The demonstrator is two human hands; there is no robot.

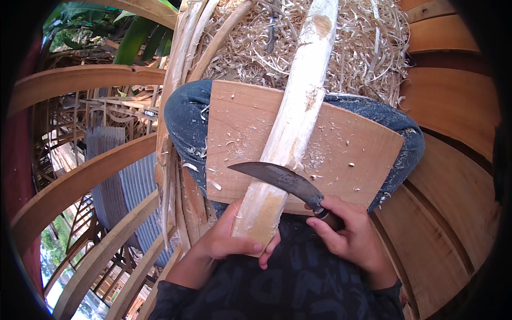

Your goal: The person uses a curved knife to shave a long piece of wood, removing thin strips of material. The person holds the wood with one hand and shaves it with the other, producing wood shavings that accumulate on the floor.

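A long, pale, stripped wood pole (296,112) slants from my lap up over the shavings. My left hand (234,240) wraps round its near end, thumb on top. In my right hand (346,229) is the handle of a curved, dark-bladed knife (277,178). Its blade lies across the pole just beyond my left hand, tip toward the left; whether the edge bites into the wood I cannot tell. Under the pole, a flat wooden board (240,128) rests across my legs, sprinkled with small chips.
Curly wood shavings (352,64) are heaped beyond my knees, with a dark slim tool (272,26) lying among them. Long wood strips (170,128) stand along my left side. A slatted railing (85,178) bounds the left, wooden planks (448,106) the right.
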